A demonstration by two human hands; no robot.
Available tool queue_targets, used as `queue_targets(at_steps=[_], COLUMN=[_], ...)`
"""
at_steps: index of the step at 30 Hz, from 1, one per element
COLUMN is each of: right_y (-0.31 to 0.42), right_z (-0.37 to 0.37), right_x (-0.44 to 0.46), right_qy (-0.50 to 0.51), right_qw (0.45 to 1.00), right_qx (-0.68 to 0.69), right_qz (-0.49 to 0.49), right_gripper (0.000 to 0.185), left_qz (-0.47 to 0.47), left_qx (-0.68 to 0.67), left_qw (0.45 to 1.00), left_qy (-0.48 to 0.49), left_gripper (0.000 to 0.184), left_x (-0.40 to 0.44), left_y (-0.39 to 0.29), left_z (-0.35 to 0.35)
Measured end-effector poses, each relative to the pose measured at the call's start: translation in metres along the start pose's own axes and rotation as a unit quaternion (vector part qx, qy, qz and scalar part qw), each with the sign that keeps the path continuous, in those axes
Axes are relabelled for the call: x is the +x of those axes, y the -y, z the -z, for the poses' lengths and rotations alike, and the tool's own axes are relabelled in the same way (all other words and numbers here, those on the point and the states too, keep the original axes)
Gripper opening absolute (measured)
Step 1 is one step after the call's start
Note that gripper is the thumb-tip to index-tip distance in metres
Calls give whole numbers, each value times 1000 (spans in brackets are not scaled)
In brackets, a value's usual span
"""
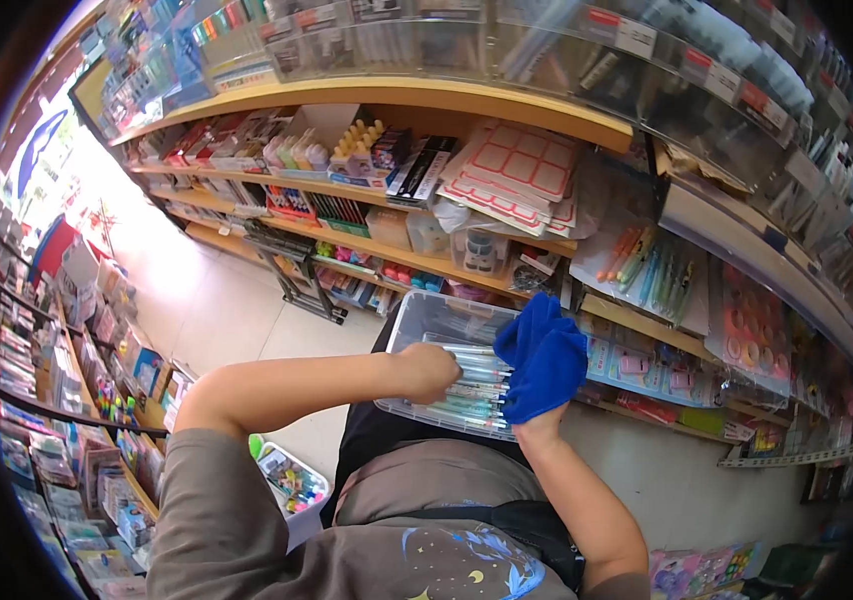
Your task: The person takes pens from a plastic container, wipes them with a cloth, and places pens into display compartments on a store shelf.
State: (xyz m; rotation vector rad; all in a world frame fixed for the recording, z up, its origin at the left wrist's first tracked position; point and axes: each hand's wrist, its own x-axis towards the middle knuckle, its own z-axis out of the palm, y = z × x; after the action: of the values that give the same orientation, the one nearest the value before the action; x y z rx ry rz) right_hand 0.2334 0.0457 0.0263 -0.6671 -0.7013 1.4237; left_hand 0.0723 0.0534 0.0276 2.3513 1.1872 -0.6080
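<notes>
A clear plastic box (409,328) rests across my lap, with a row of slim pens (482,378) lying side by side in it. My left hand (427,373) is closed over the left ends of the pens; what its fingers pinch, if anything, is hidden beneath the knuckles. At the box's right end a blue cloth (547,355) is bunched up and covers most of my right hand (541,424), which grips it from below. The cloth hangs over the right tips of the pens.
Stocked shelves (387,188) of stationery run in front of me, with a small black folding stool (297,270) before them. A white bin (292,480) of colourful small items stands by my left leg. Another packed rack (97,400) is at left.
</notes>
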Motion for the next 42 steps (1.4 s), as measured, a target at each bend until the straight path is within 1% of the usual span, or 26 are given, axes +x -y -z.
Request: queue_targets(at_steps=[2, 3, 4, 6, 7, 9, 10, 13, 16, 19, 22, 25, 28, 29, 31, 32, 33, 34, 36, 39, 40, 41, 42], right_y=[0, 3, 4, -1, 2, 18, 19, 1, -3, -2, -1, 0, 4, 3, -2, 2, 10, 14, 12, 2, 0, 4, 5], right_z=[-1, -3, -4, 11, 8, -14, -15, -1, 4, 4, 5, 5, 0, 4, 10, 4, -6, -12, -6, 1, 1, -1, -1], right_x=[2, 1, 0, 3, 3, 0, -2, -7, -8, -8, -8, -7, -6, -5, 1, 1, 0, -2, 2, 2, 2, 3, 2], right_qy=[-13, -28, -44, 24, 46, 76, 72, 30, 32, 30, 57, 32, 6, 15, 38, 18, -2, -22, 12, 40, 45, 91, 91], right_qw=[1000, 999, 998, 999, 997, 995, 996, 998, 998, 997, 996, 997, 999, 1000, 999, 1000, 1000, 999, 999, 995, 993, 982, 982], right_qx=[-2, 7, 17, -45, -55, -54, -45, -19, -7, 1, -7, 3, 12, 2, -20, -9, 2, 13, -11, -75, -102, -147, -140], right_qz=[-12, -22, -33, -2, 7, 21, 11, -50, -51, -65, -63, -69, -51, -27, 20, 1, -17, -35, -42, -45, -45, -79, -88], right_gripper=[37, 37, 37, 38, 39, 40, 41, 43, 44, 45, 50, 45, 42, 41, 38, 36, 34, 32, 29, 25, 24, 20, 18], left_qz=[-26, -46, -62, -92, -108, -105, -102, -108, -72, -56, -41, -23, -11, -15, 5, 17, 22, 32, 47, -23, -47, -42, -38], left_qx=[58, 110, 121, 144, 133, 100, 84, 97, 68, 39, 33, 21, -60, -89, -188, -237, -288, -372, -531, -559, -552, -565, -578], left_qw=[997, 993, 990, 979, 978, 989, 991, 988, 995, 997, 997, 999, 995, 985, 969, 958, 944, 918, 842, 824, 828, 821, 814], left_qy=[33, 21, -23, -108, -118, -38, 3, -44, 9, 34, 63, -14, -81, -148, -158, -163, -158, -135, -86, -84, -86, -69, -52], left_gripper=[26, 29, 30, 32, 31, 30, 29, 28, 24, 21, 25, 28, 32, 27, 23, 22, 22, 23, 23, 23, 22, 22, 23], left_x=[12, 20, 19, 11, 9, 7, 7, 5, 3, 9, 8, 23, -9, -8, -15, -20, -23, -26, -29, -32, -28, -27, -27], left_y=[-4, -5, -10, -21, -22, -22, -22, -21, -23, -18, -20, -6, -11, -4, 3, 4, 2, 0, -4, -11, -16, -22, -27], left_z=[-10, -20, -16, -9, -7, -7, -8, -18, -14, -16, -13, -43, 1, -4, 9, 17, 21, 24, 28, 21, 14, 10, 8])
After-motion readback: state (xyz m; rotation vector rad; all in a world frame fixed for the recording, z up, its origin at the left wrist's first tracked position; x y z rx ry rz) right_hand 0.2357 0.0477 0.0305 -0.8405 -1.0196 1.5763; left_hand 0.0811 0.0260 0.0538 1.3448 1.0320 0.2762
